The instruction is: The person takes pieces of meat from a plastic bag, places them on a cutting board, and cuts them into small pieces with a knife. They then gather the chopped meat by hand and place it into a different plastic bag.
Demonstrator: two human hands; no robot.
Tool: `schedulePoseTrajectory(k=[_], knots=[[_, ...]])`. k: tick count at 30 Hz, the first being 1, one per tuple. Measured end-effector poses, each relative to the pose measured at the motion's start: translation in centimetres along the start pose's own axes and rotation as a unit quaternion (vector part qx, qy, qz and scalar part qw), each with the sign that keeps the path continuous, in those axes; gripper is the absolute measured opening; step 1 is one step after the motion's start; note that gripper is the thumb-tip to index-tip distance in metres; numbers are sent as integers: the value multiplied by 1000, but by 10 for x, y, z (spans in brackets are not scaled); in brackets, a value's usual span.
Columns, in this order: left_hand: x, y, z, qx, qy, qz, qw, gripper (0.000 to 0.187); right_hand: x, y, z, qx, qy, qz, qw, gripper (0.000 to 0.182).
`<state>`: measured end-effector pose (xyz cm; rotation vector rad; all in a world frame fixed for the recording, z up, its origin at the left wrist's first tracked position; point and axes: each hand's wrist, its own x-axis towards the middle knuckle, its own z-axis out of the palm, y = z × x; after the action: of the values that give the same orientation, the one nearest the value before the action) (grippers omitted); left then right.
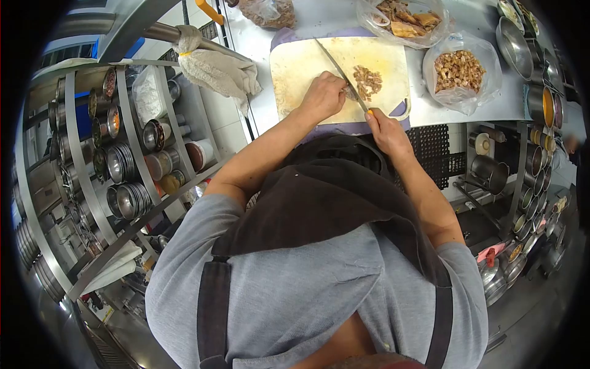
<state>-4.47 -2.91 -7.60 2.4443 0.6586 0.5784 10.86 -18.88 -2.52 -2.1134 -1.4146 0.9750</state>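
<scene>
My right hand is wrapped around the handle of a long kitchen knife, whose blade slants up and left across the white cutting board. My left hand rests on the board, fingers curled and pressed down close to the left side of the blade. A bit of brownish meat shows at its fingertips; the rest of that piece is hidden. Small diced meat lies on the board just right of the knife.
A plastic bag of diced meat sits right of the board, and larger meat pieces fill another bag behind it. A third bag stands at back left. Metal bowls line the right. A cloth hangs from the left rail.
</scene>
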Motion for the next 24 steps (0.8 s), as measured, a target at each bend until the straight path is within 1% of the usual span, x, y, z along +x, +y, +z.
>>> schedulePoseTrajectory(k=[2,4,7,9,14,16,20,22,24], knots=[[0,0,0,4,-2,3,1000,15,12,-5,7,-5,4,5,1000,33],[1,1,0,9,-3,8,1000,15,29,-5,19,8,33,5,999,34],[1,0,-1,16,-9,6,1000,15,42,-3,20,39,32,-6,999,35],[0,5,-1,12,15,-2,1000,15,39,-2,16,41,33,-6,999,36],[-1,9,-2,12,14,-20,1000,12,12,-7,-8,36,14,-4,999,36],[1,11,-3,8,16,-18,1000,11,4,-4,-12,15,-16,2,1000,35],[0,14,-1,23,13,-33,999,11,8,3,-8,-1,-46,3,999,34],[-1,12,-1,27,16,-33,999,11,14,4,-2,37,-18,-16,999,34],[0,13,0,30,15,-38,999,12,30,-1,11,31,1,-20,999,34]])
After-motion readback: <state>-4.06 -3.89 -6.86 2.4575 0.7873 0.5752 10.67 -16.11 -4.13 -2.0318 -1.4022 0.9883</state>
